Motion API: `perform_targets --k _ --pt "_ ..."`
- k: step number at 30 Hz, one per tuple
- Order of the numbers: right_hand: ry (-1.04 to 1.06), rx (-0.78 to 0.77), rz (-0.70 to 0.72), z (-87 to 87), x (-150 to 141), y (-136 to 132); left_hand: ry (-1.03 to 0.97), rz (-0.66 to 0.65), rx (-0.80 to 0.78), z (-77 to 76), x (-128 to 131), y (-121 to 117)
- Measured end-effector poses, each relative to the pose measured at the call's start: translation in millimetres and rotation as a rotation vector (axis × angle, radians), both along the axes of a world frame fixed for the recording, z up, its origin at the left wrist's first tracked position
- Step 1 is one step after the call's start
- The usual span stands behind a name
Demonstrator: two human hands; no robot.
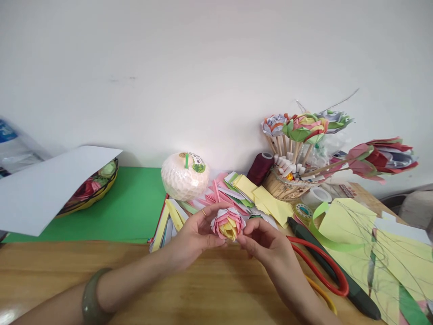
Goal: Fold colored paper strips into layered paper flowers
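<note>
A small paper flower (228,224), yellow in the middle with pink and whitish outer petals, is held up between my two hands above the wooden table. My left hand (199,232) grips its left side, thumb below and fingers behind. On the right side, my right hand (267,241) pinches the flower's lower edge between thumb and fingers. The flower's underside is hidden. Just behind my hands lie folded pink, green and white paper strips (233,192) and yellow paper pieces (274,203).
Red-handled scissors (333,266) and a dark green pen-like tool (355,291) lie right, beside yellow sheets with thin wires (389,253). Behind are a basket (287,189) of paper flowers, a maroon thread spool (260,168) and a foam-netted fruit (185,177). White paper (50,185) covers a flower tray (89,194) at left.
</note>
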State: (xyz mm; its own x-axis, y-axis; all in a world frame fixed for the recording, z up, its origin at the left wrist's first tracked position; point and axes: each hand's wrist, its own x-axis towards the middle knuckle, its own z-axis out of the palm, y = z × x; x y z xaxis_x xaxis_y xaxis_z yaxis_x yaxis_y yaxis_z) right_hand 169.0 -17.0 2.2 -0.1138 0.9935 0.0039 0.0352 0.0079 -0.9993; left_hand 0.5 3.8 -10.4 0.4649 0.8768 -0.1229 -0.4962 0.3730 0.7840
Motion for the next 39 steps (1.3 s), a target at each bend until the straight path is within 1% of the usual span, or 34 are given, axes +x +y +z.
perform_targets --k 2,4,9,14,16,20,21,23,26,27,29,31,32,33,35,39 --pt "0.017 -0.042 0.013 0.1 1 2 0.017 0.016 -0.022 -0.6 0 -1" --pt "0.030 -0.048 0.018 -0.2 2 4 0.036 0.015 -0.036 -1.7 0 -1" --pt "0.014 0.004 0.005 -1.6 4 7 0.025 -0.055 -0.107 -5.0 -3 2" --pt "-0.038 0.036 0.034 -3.6 6 6 0.079 -0.058 -0.195 -5.9 -3 4" --pt "-0.063 0.041 0.047 -2.7 7 4 0.078 -0.120 -0.215 -6.5 -3 4" --pt "-0.187 0.083 0.087 3.8 7 0 0.088 -0.333 -0.277 -10.3 -4 5" --pt "-0.219 0.097 0.102 5.4 7 -1 0.105 -0.370 -0.292 -11.3 -4 5" --pt "-0.261 0.126 0.134 7.5 7 -2 0.133 -0.392 -0.303 -12.2 -5 5" --pt "-0.318 0.197 0.143 7.3 8 -2 0.128 -0.364 -0.279 -11.1 -6 4" --pt "-0.340 0.241 0.119 7.1 8 -2 0.116 -0.358 -0.266 -10.2 -7 4" --pt "-0.378 0.363 0.024 8.0 10 -3 0.085 -0.338 -0.238 -8.2 -7 3" --pt "-0.393 0.457 -0.060 11.1 10 -4 0.052 -0.274 -0.226 -6.3 -7 2" --pt "-0.399 0.469 -0.074 13.1 11 -5 0.038 -0.228 -0.226 -5.5 -7 2" --pt "-0.401 0.454 -0.061 15.0 11 -6 0.027 -0.183 -0.231 -4.9 -7 2" --pt "-0.411 0.371 -0.006 17.3 10 -8 0.007 -0.112 -0.228 -3.9 -6 1" --pt "-0.428 0.242 0.024 14.7 9 -7 0.010 -0.036 -0.147 -3.8 -5 0"
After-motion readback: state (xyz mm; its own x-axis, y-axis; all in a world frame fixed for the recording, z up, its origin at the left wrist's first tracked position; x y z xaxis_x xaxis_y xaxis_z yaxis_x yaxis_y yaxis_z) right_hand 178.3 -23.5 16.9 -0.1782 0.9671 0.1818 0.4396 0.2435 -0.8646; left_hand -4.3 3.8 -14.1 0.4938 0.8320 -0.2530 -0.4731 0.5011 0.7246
